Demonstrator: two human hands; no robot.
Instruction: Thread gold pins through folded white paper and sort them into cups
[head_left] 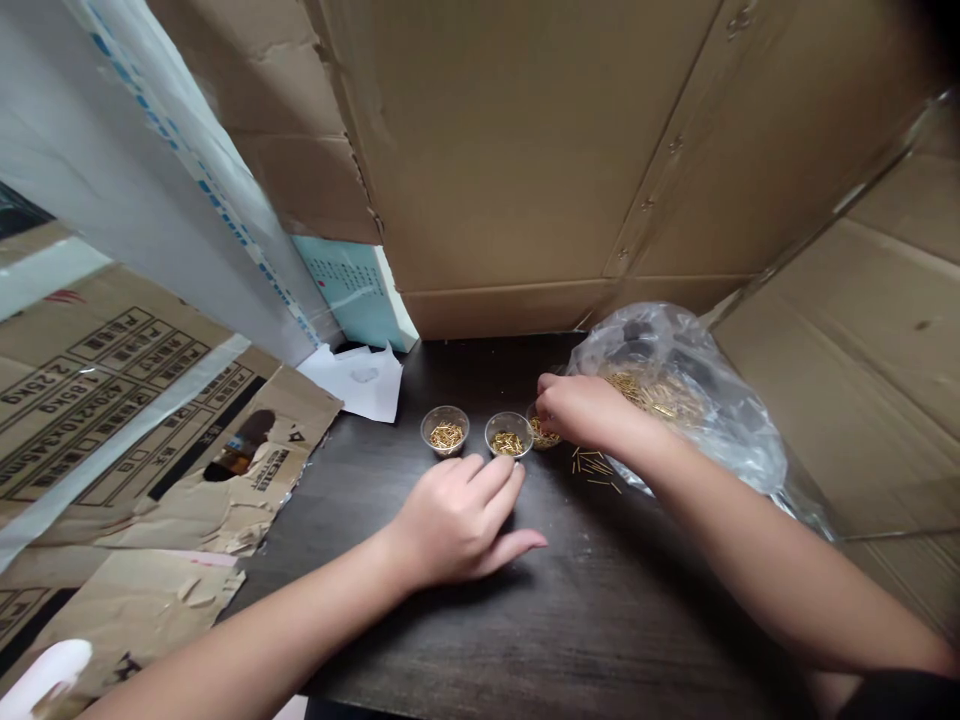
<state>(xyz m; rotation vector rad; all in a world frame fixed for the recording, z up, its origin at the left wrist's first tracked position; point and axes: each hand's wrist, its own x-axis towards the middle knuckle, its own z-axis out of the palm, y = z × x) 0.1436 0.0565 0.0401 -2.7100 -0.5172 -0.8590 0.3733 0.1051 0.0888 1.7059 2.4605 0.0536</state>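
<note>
My left hand (465,518) rests on the dark table, palm down, thumb out to the side and fingers loosely stretched. Its fingertips reach the near side of the middle clear cup (508,420), which holds short gold-coloured metal pins (508,444). To its left stands another clear cup (445,412) with similar pins. Over the third clear cup (546,442), on the right, my right hand (576,405) bends its fingers downward, closed together; whatever they hold is hidden. Loose gold pins (592,465) lie on the table below my right wrist.
A clear plastic bag (739,430) full of gold pins lies behind my right forearm. Cardboard walls (525,150) enclose the dark table (360,600) at the back and right. A printed cardboard sheet (172,400) and white paper (375,385) are on the left.
</note>
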